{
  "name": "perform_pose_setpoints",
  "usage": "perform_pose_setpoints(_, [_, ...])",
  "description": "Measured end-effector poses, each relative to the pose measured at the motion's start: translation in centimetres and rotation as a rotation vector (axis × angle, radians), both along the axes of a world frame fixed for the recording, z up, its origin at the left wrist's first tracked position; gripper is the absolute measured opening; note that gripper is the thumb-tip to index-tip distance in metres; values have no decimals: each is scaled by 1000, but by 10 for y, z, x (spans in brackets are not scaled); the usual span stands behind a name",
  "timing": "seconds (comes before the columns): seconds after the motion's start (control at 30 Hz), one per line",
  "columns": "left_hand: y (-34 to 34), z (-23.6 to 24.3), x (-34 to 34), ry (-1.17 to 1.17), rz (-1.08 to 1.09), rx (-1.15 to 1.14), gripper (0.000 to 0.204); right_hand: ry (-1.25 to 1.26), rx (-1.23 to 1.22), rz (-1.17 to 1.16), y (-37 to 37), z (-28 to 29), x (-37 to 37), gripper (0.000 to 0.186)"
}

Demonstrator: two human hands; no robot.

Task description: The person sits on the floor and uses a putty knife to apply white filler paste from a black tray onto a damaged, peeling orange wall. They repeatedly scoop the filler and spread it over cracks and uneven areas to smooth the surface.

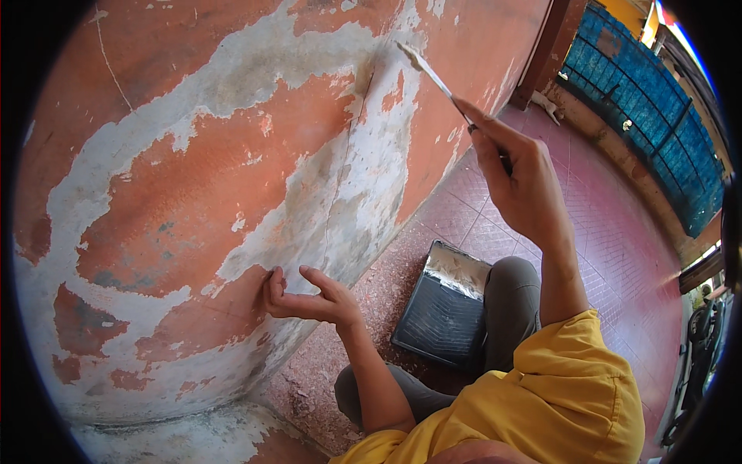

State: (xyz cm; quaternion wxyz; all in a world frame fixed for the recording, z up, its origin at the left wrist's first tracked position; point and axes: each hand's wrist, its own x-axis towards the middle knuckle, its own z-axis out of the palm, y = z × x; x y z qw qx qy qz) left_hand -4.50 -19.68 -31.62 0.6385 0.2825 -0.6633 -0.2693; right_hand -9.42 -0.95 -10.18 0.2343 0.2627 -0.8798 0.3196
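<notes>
My right hand (522, 174) is closed round the handle of a putty knife (444, 89), raised at the upper right beside the wall. Its pale blade shows nearly edge-on, with whitish paste on the tip, close to the wall at the top of a crack (345, 155). Lower down, my left hand (313, 300) holds nothing. Its fingers are bent and rest against the wall (193, 201), while the thumb stands apart. Orange paint flakes off this wall, baring grey-white patches. The crack runs down through a pale patch between my hands.
A black paint tray (439, 329) with white residue lies on the floor by my bent knee (514, 290). Paint flakes (309, 383) litter the ground along the wall. Reddish tiles (595, 224) stretch right toward a low wall with a blue-covered fence (641, 100). A cat-like white shape (546, 107) lies far off.
</notes>
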Motion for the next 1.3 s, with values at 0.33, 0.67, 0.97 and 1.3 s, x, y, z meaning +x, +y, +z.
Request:
perform_pose_setpoints(0.33, [4, 3, -2, -11, 4, 24, 31, -19, 70, 104, -15, -26, 8, 41])
perform_pose_setpoints(0.67, [4, 5, 2, -21, -7, 23, 30, -789, -861, 583, 30, -86, 13, 47])
perform_pose_setpoints(0.97, [4, 6, 3, -34, -27, 54, 29, -377, -925, 558, -44, -131, -11, 44])
perform_pose_setpoints(1.3, [-1, -7, -1, -30, 3, 28, 28, 605, 36, 205, 17, -112, -94, 61])
